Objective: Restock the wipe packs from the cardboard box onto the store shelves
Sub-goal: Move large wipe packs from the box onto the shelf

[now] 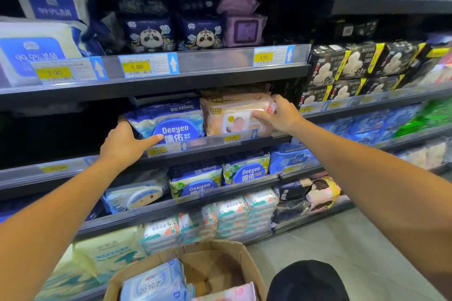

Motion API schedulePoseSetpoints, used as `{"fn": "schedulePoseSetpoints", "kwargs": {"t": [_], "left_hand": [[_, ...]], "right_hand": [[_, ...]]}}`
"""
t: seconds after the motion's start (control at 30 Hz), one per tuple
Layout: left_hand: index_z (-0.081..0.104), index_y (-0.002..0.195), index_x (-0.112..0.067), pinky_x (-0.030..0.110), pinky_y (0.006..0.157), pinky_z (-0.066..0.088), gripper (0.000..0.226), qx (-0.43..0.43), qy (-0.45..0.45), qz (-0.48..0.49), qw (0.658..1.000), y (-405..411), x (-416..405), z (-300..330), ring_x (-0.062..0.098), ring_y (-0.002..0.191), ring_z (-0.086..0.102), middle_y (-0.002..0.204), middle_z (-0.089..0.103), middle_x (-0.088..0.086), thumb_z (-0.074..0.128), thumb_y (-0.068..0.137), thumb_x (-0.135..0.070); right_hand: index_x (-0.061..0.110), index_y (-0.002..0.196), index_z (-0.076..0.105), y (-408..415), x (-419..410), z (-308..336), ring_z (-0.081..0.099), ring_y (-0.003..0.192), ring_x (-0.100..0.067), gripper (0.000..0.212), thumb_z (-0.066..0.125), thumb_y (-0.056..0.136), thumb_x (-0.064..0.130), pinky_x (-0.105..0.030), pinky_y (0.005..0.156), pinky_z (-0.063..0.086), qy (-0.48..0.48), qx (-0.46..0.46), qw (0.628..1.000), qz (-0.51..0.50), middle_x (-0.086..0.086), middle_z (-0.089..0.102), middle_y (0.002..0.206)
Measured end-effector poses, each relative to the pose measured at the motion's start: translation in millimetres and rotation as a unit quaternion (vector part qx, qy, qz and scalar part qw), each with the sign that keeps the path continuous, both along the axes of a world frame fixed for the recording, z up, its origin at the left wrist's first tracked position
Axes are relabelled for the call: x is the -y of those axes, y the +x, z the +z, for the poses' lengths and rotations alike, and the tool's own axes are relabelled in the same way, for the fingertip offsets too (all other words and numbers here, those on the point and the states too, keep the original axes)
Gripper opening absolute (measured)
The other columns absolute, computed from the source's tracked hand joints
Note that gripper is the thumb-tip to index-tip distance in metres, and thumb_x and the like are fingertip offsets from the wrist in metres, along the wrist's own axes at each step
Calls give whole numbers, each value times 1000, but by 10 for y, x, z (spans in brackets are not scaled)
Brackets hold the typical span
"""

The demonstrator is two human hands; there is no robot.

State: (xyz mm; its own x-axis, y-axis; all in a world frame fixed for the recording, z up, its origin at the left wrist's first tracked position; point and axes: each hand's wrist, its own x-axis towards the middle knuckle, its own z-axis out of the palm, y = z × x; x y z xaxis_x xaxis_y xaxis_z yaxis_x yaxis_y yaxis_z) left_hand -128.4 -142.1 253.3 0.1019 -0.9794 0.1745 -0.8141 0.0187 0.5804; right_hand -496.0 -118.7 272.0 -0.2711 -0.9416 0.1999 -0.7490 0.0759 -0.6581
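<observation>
On the second shelf stand a blue Deeyeo wipe pack (pixel 168 117) and, to its right, a peach-pink wipe pack (pixel 234 110). My left hand (pixel 126 144) grips the blue pack's left end, thumb across its front. My right hand (pixel 278 113) holds the right end of the peach-pink pack, thumb on its front label. At the bottom, an open cardboard box (pixel 217 261) holds a light-blue wipe pack (pixel 154 283) and a pink pack (pixel 230 294).
The shelf rail (pixel 220 144) carries yellow price tags. Left of the blue pack the shelf is dark. Panda packs (pixel 151 36) sit on the shelf above, more Deeyeo packs (pixel 247 168) below, and black packs (pixel 342 63) to the right. Grey floor lies at lower right.
</observation>
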Motion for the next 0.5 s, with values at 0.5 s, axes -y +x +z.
{"fn": "schedulePoseSetpoints", "kwargs": {"t": [0.5], "left_hand": [[42,145,-8,51,111,34,71,174,-227,-114,951,34,-492,-121,37,141,22,154,28,16,75,83,-22]], "right_hand": [[4,151,22,155,-120,46,44,134,-33,82,71,91,30,-41,109,39,22,69,997,-1,-15,43,148]]}}
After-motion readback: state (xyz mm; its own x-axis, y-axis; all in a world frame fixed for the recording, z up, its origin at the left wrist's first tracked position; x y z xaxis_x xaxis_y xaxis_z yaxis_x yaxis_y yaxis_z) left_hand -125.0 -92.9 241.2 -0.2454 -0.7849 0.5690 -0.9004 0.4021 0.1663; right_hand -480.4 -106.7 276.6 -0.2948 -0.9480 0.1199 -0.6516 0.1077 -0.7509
